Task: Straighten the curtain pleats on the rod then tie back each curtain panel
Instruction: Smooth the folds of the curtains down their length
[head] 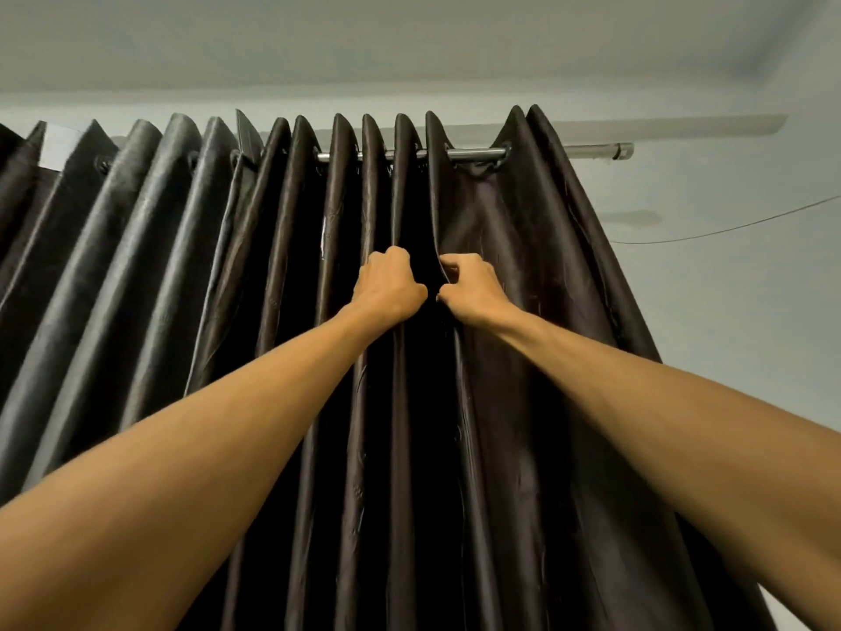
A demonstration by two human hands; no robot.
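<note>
A dark brown curtain panel (523, 289) hangs in deep pleats from a metal rod (475, 153) by eyelets. To its left hangs a greyer panel (136, 248), also pleated. Both my arms reach up to the brown panel's upper middle. My left hand (389, 284) is closed around one pleat fold. My right hand (471, 286) pinches the neighbouring fold, just to the right. A dark gap of cloth lies between the two hands. The pleat right of my hands is wider than those on the left.
The rod's bare end and bracket (621, 151) stick out to the right over a pale wall. A thin wire (728, 227) runs across that wall. The ceiling is close above the curtain tops.
</note>
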